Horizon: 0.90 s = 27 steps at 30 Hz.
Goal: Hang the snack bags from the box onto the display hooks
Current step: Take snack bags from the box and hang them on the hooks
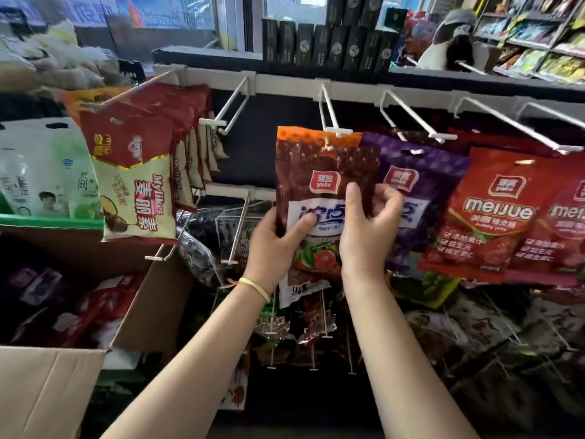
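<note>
A brown snack bag [323,166] with an orange top hangs at the tip of a white display hook [327,106] in the middle of the rack. My left hand [278,239] grips the bag's lower left edge, thumb on its front. My right hand [364,229] holds its right edge, fingers curled behind it. An open cardboard box [57,384] at the lower left holds more red and purple snack bags [63,299].
Purple bags [421,185] and red meijue bags [493,210] hang on hooks to the right. Red and cream Mylikes bags [139,185] hang to the left. One bare hook [231,106] sits between. More packets hang on the lower rows. A person [449,39] stands at the far right.
</note>
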{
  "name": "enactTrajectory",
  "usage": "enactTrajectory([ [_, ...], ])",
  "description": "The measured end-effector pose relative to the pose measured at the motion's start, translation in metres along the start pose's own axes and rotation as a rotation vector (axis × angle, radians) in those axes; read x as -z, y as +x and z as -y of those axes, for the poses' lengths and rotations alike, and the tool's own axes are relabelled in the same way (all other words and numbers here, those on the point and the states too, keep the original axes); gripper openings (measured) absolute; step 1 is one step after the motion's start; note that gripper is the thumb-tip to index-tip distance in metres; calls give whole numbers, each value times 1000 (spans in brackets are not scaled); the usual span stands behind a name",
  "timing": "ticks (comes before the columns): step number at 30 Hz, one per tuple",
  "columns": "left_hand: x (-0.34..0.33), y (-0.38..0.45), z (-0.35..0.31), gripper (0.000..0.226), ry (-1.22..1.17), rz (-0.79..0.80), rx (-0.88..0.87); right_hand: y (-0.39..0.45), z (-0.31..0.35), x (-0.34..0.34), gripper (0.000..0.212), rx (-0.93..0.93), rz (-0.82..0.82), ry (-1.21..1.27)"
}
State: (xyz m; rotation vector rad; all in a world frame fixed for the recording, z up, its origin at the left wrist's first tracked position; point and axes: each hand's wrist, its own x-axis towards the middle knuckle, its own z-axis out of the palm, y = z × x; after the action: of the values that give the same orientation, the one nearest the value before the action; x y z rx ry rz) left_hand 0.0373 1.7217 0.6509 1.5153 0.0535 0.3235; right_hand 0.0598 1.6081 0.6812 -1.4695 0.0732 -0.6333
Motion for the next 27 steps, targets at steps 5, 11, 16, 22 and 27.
enactTrajectory([
  [5,17,-4,24,32,144,43,-3,-20,-14,2,27,-4,-54,-60],
  [11,72,-22,63,38,476,139,77,-66,-16,-6,22,301,-258,-324],
  [16,181,-46,86,39,532,32,56,-147,-41,-77,12,-133,357,-293],
  [22,369,-64,107,45,702,-453,87,-260,-59,-208,19,-286,810,-312],
  [27,511,-66,148,48,1239,-251,252,-331,-108,-311,16,-602,894,-377],
])
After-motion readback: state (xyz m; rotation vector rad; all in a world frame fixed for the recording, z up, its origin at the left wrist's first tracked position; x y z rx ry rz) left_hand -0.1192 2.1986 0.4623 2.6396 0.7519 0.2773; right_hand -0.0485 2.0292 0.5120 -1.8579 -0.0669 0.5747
